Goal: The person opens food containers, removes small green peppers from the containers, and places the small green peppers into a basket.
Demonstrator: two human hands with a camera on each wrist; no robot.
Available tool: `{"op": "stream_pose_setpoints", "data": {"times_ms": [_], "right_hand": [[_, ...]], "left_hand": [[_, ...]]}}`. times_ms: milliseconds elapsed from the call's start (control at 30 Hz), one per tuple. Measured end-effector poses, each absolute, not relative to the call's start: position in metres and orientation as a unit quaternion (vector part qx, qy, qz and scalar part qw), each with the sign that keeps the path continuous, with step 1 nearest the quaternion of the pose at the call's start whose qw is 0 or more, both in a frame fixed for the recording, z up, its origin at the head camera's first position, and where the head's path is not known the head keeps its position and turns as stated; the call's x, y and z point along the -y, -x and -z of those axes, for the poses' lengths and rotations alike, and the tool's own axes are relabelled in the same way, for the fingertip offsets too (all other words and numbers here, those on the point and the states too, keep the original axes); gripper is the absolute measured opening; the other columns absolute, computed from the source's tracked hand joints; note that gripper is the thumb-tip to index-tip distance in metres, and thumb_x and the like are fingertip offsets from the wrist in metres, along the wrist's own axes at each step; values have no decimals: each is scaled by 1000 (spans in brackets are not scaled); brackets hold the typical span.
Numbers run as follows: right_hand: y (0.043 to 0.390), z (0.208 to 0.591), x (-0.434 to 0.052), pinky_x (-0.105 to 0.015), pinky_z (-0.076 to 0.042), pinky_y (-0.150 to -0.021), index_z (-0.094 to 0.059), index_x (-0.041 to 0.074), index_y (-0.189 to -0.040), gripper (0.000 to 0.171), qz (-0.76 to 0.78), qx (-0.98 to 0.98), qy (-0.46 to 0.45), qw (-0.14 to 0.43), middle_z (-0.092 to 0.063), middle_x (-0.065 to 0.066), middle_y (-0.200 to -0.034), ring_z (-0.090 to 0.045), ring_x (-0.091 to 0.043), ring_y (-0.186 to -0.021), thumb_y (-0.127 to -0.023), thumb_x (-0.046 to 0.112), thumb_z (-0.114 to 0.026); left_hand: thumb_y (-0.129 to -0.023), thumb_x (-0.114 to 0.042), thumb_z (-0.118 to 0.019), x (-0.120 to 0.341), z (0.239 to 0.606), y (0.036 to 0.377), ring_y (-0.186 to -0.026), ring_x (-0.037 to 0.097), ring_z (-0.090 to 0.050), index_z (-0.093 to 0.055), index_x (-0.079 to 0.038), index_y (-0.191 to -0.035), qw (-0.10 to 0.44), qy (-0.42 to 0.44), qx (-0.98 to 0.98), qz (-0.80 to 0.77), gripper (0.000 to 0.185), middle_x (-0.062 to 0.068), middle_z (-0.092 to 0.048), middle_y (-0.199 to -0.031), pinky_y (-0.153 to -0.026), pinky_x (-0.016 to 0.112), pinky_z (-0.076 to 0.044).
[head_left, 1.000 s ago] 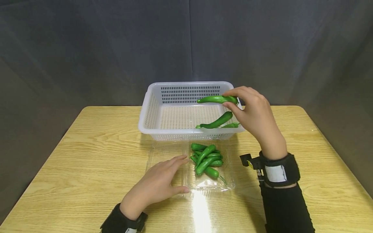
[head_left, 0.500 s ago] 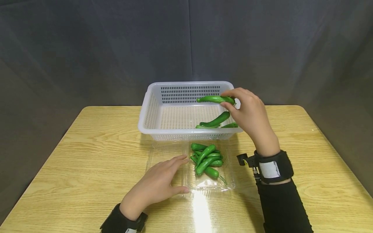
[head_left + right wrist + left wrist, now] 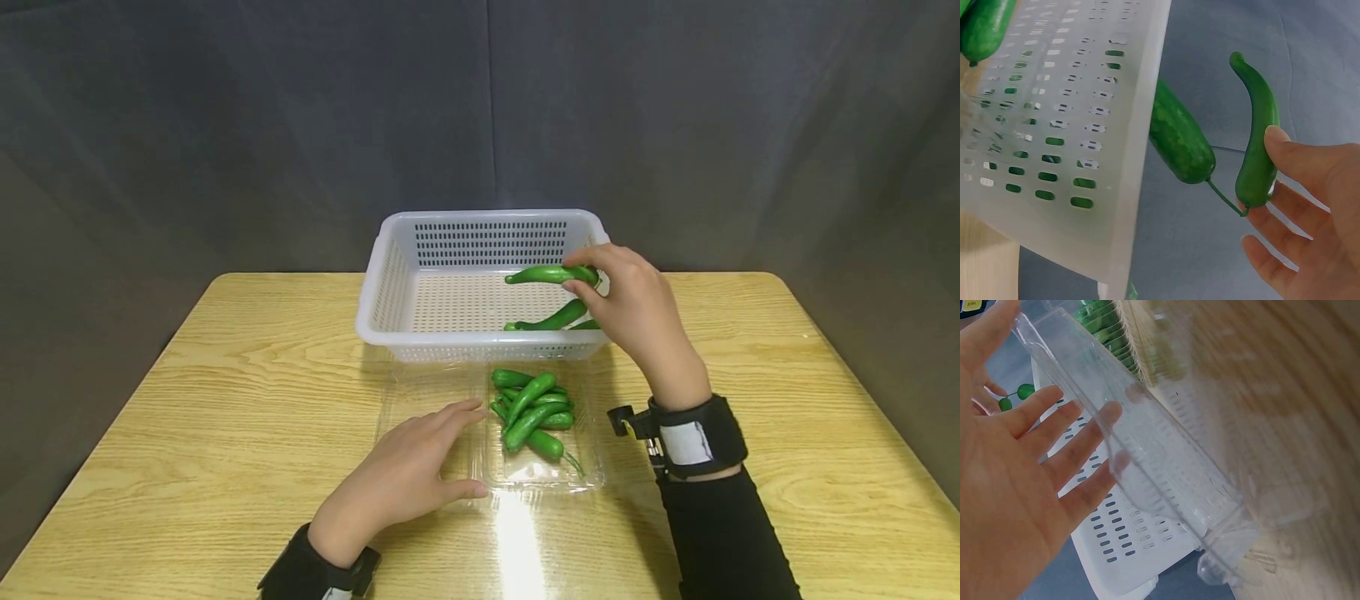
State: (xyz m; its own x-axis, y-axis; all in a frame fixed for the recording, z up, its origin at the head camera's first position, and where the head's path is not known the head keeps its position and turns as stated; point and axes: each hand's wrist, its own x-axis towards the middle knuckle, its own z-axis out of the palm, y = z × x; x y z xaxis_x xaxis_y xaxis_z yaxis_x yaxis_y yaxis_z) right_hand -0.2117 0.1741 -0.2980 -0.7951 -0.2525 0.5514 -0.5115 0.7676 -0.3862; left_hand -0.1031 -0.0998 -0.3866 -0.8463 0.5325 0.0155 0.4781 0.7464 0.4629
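Observation:
My right hand (image 3: 626, 300) pinches one end of a green pepper (image 3: 547, 274) (image 3: 1259, 131) and holds it level over the right side of a white perforated basket (image 3: 390, 275) (image 3: 1072, 125). Two more green peppers (image 3: 555, 318) lie on the basket floor below it. In front of the basket a clear plastic clamshell tray (image 3: 585, 475) holds several green peppers (image 3: 532, 410). My left hand (image 3: 408, 475) (image 3: 1016, 487) rests flat, fingers straight, on the tray's open left half (image 3: 1147, 462).
Everything stands on a light wooden table (image 3: 187, 400) before a dark grey cloth backdrop. Both wrists carry black bands with cameras (image 3: 633, 421). The table's left and right parts hold nothing else.
My right hand has lowered the pepper and brought it slightly left, deeper into the basket. The left hand and the tray have stayed in place.

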Motion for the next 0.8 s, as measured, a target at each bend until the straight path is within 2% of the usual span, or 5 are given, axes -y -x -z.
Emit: {"op": "stream_pose_setpoints", "data": {"times_ms": [333, 800], "right_hand": [[212, 312, -173, -48, -51, -85, -72, 6, -108, 23, -265, 903, -246, 232, -70, -11, -111, -62, -30, -105, -86, 8, -77], [215, 329, -172, -48, -51, -84, -73, 5, -106, 22, -265, 908, -244, 213, -70, -12, -109, -64, -31, -101, -85, 8, -78]], "left_hand": [[-83, -55, -73, 100, 388, 104, -138, 24, -42, -42, -20, -151, 59, -273, -932, -230, 83, -2, -37, -157, -109, 53, -37], [-83, -55, -73, 101, 387, 104, -138, 24, -41, -41, -19, -151, 62, -275, -932, -226, 83, -1, -36, -157, -110, 51, -37]]}}
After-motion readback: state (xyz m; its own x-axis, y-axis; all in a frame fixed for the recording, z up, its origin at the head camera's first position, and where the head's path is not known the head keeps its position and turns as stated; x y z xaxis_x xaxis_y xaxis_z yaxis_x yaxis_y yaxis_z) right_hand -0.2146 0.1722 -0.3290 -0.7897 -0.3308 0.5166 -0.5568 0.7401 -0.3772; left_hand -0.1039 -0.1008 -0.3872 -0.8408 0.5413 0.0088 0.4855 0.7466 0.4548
